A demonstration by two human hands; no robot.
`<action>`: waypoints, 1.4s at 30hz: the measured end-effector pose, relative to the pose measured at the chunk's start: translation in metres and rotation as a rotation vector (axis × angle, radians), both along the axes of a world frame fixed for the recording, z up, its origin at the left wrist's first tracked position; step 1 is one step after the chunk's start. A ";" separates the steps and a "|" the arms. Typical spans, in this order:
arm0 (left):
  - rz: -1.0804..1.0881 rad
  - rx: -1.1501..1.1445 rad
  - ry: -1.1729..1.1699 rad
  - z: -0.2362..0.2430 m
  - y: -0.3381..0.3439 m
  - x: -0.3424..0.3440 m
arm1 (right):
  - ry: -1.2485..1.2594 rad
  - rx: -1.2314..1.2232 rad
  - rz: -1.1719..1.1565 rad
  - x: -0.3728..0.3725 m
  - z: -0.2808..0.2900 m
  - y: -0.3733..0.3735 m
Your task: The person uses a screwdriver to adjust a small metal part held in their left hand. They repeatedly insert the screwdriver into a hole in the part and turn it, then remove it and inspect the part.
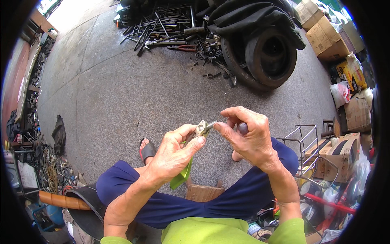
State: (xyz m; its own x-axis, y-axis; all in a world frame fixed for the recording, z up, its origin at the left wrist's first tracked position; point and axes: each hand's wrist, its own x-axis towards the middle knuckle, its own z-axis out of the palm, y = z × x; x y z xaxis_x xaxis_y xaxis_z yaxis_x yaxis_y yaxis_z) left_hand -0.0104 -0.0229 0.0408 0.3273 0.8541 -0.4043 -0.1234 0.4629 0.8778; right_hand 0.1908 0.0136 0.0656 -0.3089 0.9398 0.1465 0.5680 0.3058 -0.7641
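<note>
My left hand (172, 150) is closed around green-handled pliers (200, 128), their silver head pointing up and right past my thumb. A green handle (183, 175) hangs below that palm. At the tip of the head a small grey metal piece (211, 125) sticks out. My right hand (252, 136) is just to the right, its thumb tip at that piece and its index finger raised above it. The other fingers curl around a tool with a dark rounded handle end (243, 128); its rest is hidden in the hand.
Under my forearms stands a small wooden stool (204, 193). Ahead lie piled hand tools (162, 32) and worn black tyres (271, 57). On the right are cardboard boxes (342, 156) and a wire rack (307, 142). A black bucket (89, 211) sits at lower left, near tangled cables (50, 171).
</note>
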 end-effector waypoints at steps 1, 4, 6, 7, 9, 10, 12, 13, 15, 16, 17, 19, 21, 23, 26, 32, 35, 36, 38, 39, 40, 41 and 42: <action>0.002 -0.004 -0.001 0.000 0.000 0.000 | 0.000 0.036 0.012 0.001 -0.003 0.002; 0.003 -0.018 -0.010 0.002 0.000 0.000 | 0.030 0.028 0.048 0.000 -0.002 0.001; 0.000 -0.031 -0.025 0.002 0.000 -0.001 | 0.047 -0.015 0.068 -0.001 0.000 -0.001; 0.015 -0.022 -0.026 0.002 0.000 -0.001 | 0.050 -0.035 0.075 -0.002 0.002 -0.002; 0.044 -0.005 -0.028 0.001 0.000 0.001 | 0.079 -0.008 0.112 -0.002 -0.001 -0.001; 0.058 0.009 -0.022 0.000 0.000 0.002 | 0.079 -0.001 0.128 -0.003 -0.001 -0.001; 0.084 0.035 -0.009 0.000 0.000 0.003 | 0.079 0.011 0.160 -0.004 -0.001 -0.001; 0.082 0.030 -0.013 0.000 0.001 0.003 | 0.075 0.026 0.189 -0.004 -0.001 -0.001; 0.078 0.019 -0.020 0.000 0.002 0.003 | 0.067 0.056 0.248 -0.002 -0.003 -0.001; 0.075 0.010 -0.019 0.000 0.002 0.003 | 0.080 0.069 0.272 -0.002 -0.004 -0.001; 0.072 0.002 -0.018 0.001 0.002 0.003 | 0.094 0.082 0.297 -0.003 -0.005 -0.001; 0.064 -0.007 -0.020 -0.001 0.001 0.002 | 0.108 0.090 0.323 -0.004 -0.005 -0.001; 0.055 -0.007 -0.025 -0.005 0.000 -0.001 | 0.110 0.080 0.327 -0.004 -0.005 -0.001; 0.053 -0.008 -0.051 -0.006 0.000 -0.002 | 0.102 0.066 0.308 -0.003 -0.006 -0.002; 0.037 -0.011 -0.063 -0.005 0.001 -0.002 | 0.081 -0.012 0.251 -0.003 0.000 -0.003; 0.005 0.011 -0.058 -0.003 0.000 -0.001 | 0.059 -0.053 0.248 -0.001 0.000 -0.001; 0.014 0.024 -0.079 -0.004 -0.001 -0.001 | 0.061 -0.050 0.214 -0.001 -0.002 -0.001; 0.019 0.031 -0.087 -0.005 -0.001 -0.001 | 0.062 -0.043 0.198 -0.001 -0.003 -0.002; 0.024 0.015 -0.077 -0.005 -0.001 -0.001 | 0.081 -0.137 0.116 -0.001 0.000 -0.002; 0.026 0.008 -0.072 -0.004 -0.001 -0.001 | 0.090 -0.183 0.075 0.000 0.001 -0.002; 0.014 0.002 -0.044 -0.002 0.000 -0.001 | 0.071 -0.161 0.063 0.000 0.001 -0.002; 0.001 -0.004 -0.016 0.002 0.000 -0.002 | 0.053 -0.139 0.051 0.000 0.001 -0.001; -0.011 -0.011 0.012 0.004 0.000 -0.002 | 0.034 -0.117 0.038 0.000 0.001 0.000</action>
State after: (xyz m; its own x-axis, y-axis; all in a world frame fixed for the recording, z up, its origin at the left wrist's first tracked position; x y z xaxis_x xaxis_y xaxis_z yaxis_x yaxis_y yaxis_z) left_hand -0.0125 -0.0228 0.0444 0.3316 0.8460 -0.4174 -0.1075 0.4735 0.8742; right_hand 0.1910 0.0139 0.0663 -0.3418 0.9386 0.0472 0.5307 0.2342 -0.8146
